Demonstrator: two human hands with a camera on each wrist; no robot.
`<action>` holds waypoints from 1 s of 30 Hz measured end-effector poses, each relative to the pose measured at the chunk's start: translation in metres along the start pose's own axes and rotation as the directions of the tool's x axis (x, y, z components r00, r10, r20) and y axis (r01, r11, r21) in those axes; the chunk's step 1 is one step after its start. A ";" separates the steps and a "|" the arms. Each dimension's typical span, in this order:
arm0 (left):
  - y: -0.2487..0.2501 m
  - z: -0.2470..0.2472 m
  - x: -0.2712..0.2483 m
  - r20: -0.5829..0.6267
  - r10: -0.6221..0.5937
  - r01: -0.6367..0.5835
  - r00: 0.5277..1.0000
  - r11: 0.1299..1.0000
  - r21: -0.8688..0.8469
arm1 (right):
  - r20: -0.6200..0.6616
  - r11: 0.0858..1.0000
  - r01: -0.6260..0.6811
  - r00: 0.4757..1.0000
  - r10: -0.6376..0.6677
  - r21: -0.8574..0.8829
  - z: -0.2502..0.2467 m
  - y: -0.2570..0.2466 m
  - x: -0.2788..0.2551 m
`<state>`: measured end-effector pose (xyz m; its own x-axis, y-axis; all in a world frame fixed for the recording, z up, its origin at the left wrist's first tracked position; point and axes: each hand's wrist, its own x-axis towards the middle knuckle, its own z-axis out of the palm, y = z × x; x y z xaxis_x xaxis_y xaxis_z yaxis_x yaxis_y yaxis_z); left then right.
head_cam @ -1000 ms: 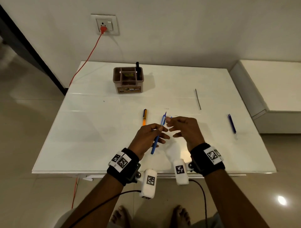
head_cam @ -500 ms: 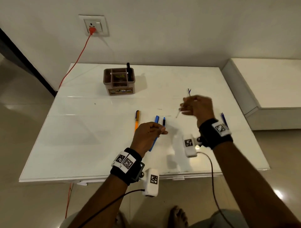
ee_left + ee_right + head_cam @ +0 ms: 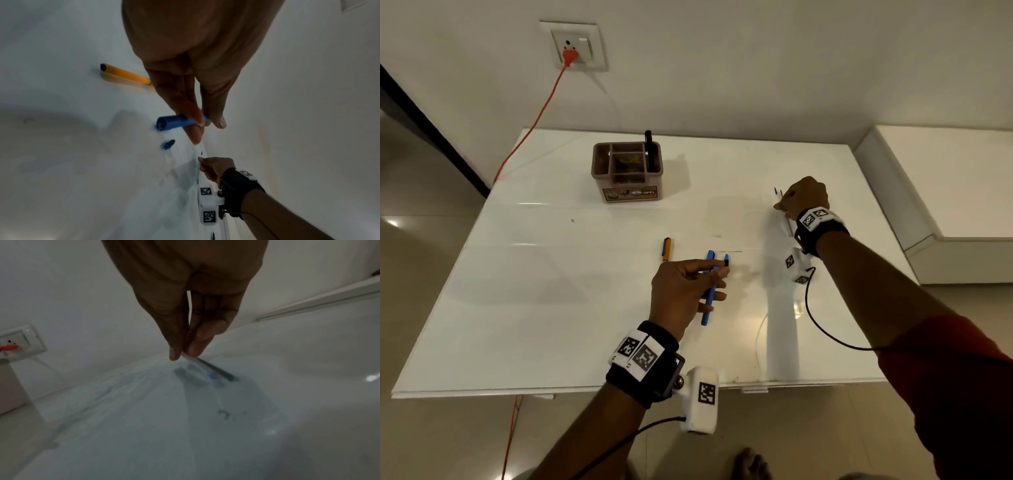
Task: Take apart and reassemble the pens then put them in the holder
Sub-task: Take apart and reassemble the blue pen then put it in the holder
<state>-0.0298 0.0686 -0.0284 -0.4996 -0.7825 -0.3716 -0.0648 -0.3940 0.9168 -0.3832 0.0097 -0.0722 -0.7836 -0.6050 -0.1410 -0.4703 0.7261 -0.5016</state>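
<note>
My left hand (image 3: 722, 269) pinches a blue pen barrel (image 3: 708, 301) over the table's middle, one end pointing at me; the left wrist view shows thumb and fingers (image 3: 197, 118) on the barrel (image 3: 174, 124). A small blue end piece (image 3: 726, 259) lies just beyond the fingertips. My right hand (image 3: 779, 204) is low over the far right of the table, pinching a thin refill (image 3: 207, 367) whose tip slants down close to the surface. An orange pen (image 3: 666, 248) lies left of the barrel. The brown holder (image 3: 627, 192) stands at the back with a black pen (image 3: 648, 145) in it.
A white glossy table (image 3: 551, 308) stands against a wall with a socket (image 3: 578, 46) and an orange cable (image 3: 534, 126). A white ledge (image 3: 945, 178) adjoins the table's right side. Wrist camera cables hang below both arms.
My right hand drew the refill out of the blue barrel and carried it to the far right of the table, lowering it. My left hand stayed in place with the barrel.
</note>
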 end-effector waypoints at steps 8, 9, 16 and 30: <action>-0.002 -0.003 0.000 0.046 0.038 -0.039 0.998 0.999 0.013 | -0.066 0.997 0.028 0.997 -0.032 -0.069 0.014 0.001 0.002; -0.003 -0.002 0.000 0.057 0.046 -0.047 0.997 0.999 0.010 | -0.076 0.997 0.032 0.996 -0.037 -0.069 0.011 0.001 -0.002; -0.008 0.004 -0.003 0.114 0.061 -0.060 0.992 0.998 -0.015 | -0.154 0.981 0.032 0.988 -0.002 0.192 -0.034 0.029 -0.062; -0.017 0.040 -0.015 0.237 0.008 -0.020 0.971 0.998 0.051 | -0.233 0.948 -0.243 0.928 0.289 0.206 -0.072 0.166 -0.137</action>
<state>-0.0561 0.1060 -0.0325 -0.6909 -0.6487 -0.3191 -0.0987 -0.3527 0.9305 -0.3830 0.2370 -0.0746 -0.9582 -0.2756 -0.0770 -0.1712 0.7679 -0.6172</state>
